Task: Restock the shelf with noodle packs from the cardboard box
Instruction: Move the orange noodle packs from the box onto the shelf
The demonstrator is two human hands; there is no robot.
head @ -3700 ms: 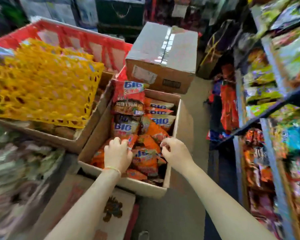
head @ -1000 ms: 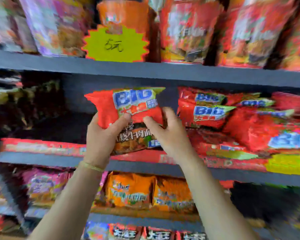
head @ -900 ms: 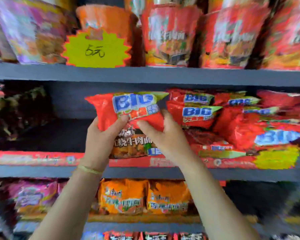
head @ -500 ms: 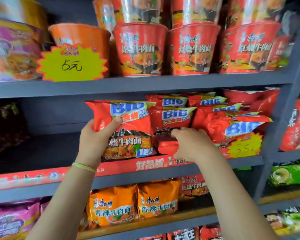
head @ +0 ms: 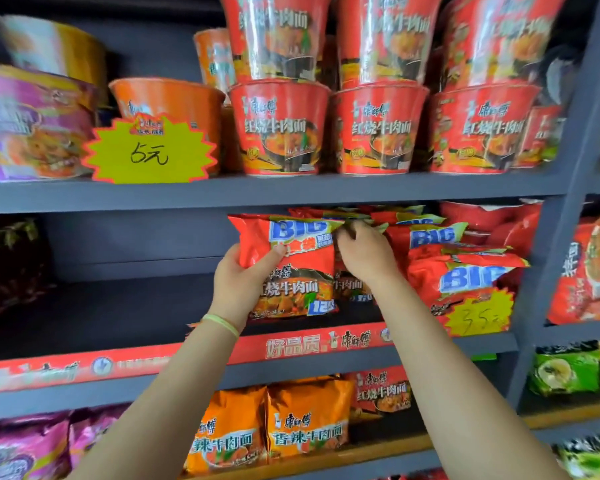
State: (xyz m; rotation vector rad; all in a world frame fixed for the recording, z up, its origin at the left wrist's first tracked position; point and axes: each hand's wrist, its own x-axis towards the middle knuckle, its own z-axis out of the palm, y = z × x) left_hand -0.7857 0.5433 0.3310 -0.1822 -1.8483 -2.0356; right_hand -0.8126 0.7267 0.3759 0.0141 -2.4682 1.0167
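Note:
My left hand [head: 240, 280] grips a red "BIG" noodle pack [head: 293, 268] by its left edge and holds it upright on the middle shelf [head: 118, 306]. Just right of it, my right hand [head: 366, 254] curls its fingers over the top of another red pack [head: 352, 289] that stands behind the first one. Several more red "BIG" packs [head: 465, 271] are stacked to the right on the same shelf. The cardboard box is out of view.
Red noodle cups [head: 281, 129] and a yellow "5元" price tag [head: 149, 150] fill the upper shelf. Orange packs [head: 305, 424] sit on the lower shelf. The left half of the middle shelf is dark and bare. A grey upright post [head: 561, 209] bounds the bay at right.
I turned from the box to the shelf with a pack in both hands. My right hand let go of it and moved to the pack behind; the left-hand pack moved rightward against the stack.

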